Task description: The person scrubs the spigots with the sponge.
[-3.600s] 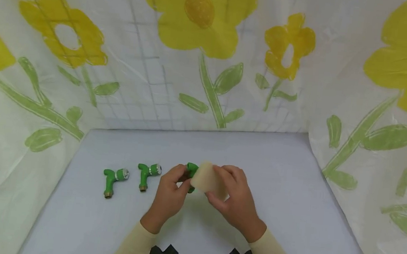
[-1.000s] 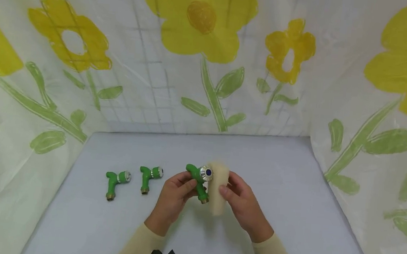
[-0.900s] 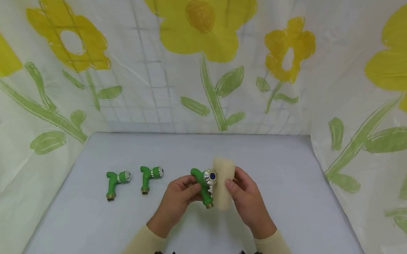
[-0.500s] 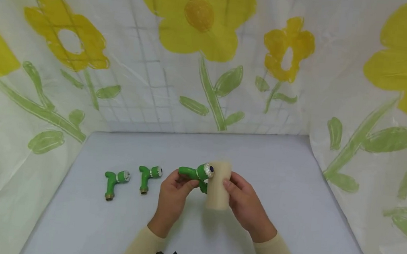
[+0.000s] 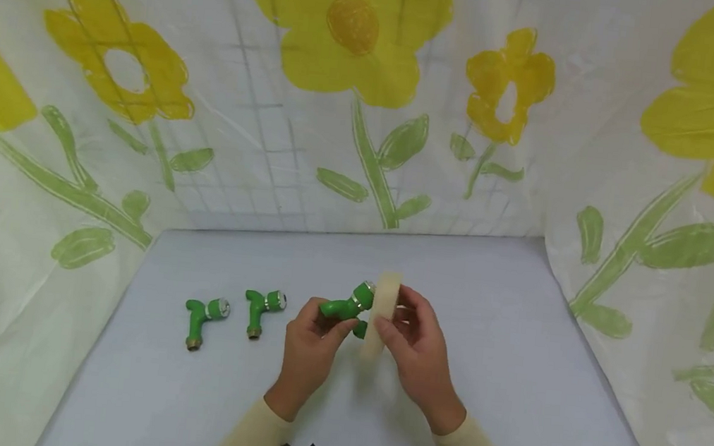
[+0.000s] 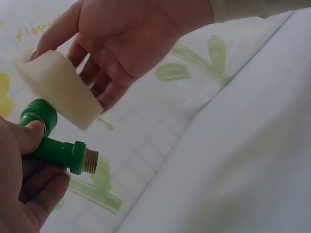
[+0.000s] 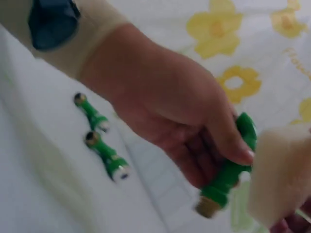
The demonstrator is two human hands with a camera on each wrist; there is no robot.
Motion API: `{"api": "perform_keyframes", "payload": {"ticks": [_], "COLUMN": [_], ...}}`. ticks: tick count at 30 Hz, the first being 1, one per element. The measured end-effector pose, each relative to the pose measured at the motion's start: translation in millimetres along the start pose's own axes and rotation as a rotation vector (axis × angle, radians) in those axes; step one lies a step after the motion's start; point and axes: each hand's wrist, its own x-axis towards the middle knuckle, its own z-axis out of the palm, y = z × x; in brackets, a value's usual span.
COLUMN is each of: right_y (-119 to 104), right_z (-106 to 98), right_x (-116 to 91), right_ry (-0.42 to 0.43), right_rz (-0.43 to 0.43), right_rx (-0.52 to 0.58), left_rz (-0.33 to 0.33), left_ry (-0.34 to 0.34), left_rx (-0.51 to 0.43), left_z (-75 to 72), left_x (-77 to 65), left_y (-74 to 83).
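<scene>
My left hand [image 5: 307, 350] grips a green tap [image 5: 342, 308] with a ribbed knob and a brass threaded end, which shows plainly in the left wrist view on the tap's body [image 6: 56, 151]. In my right hand [image 5: 425, 353] is a cream sponge [image 5: 382, 314], pinched between thumb and fingers. The sponge stands edge-on in the head view, its face against the tap's knob end. Both things are held up above the table. From the right wrist view, the sponge [image 7: 277, 174] covers the knob of the tap.
Two more green taps, one at far left [image 5: 197, 322] and one nearer the hands [image 5: 256, 313], lie on the white table [image 5: 485, 291]. A curtain [image 5: 261, 158] painted with yellow flowers hangs behind and at both sides.
The left hand has turned the tap, so its knob has swung from facing the head camera to pointing up and right. My right hand has rotated the sponge from broad to edge-on.
</scene>
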Motion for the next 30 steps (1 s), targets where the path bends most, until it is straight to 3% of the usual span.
{"api": "perform_keyframes", "payload": {"ticks": [3, 5, 9, 12, 16, 19, 23, 26, 30], "right_y": [1.5, 3.2, 8.7, 9.1, 4.6, 4.3, 9.5, 9.4, 5.6], "right_z": [-7.5, -12.5, -15.8, -13.3, -12.6, -14.8, -12.7, -9.7, -10.8], "right_x": [7.5, 10.9, 7.2, 2.3, 7.3, 11.6, 3.8, -2.7, 3.3], "right_ry": [0.056, 0.063, -0.004, -0.057, -0.019, 0.022, -0.007, -0.040, -0.017], "right_rz": [-0.109, -0.105, -0.045, -0.121, -0.264, -0.233, -0.165, -0.218, -0.295], "right_rx": [-0.106, -0.124, -0.102, -0.126, -0.182, -0.191, -0.240, -0.294, -0.297], "left_rz": [0.065, 0.059, -0.046, -0.104, -0.119, -0.115, -0.158, -0.213, -0.246], "left_ry": [-0.074, -0.104, -0.092, -0.082, -0.156, -0.199, -0.162, -0.141, -0.194], "left_rx": [0.056, 0.045, -0.002, -0.002, -0.013, -0.033, -0.084, -0.117, -0.093], "left_z": [-2.9, -7.0, -15.1, -17.8, -18.0, -18.2, -20.9, -21.9, -21.0], "left_x": [-0.6, 0.3, 4.3, 6.7, 7.4, 7.9, 9.5, 9.6, 6.0], "left_y": [0.7, 2.3, 5.1, 4.2, 3.6, 5.2, 6.0, 4.8, 4.2]}}
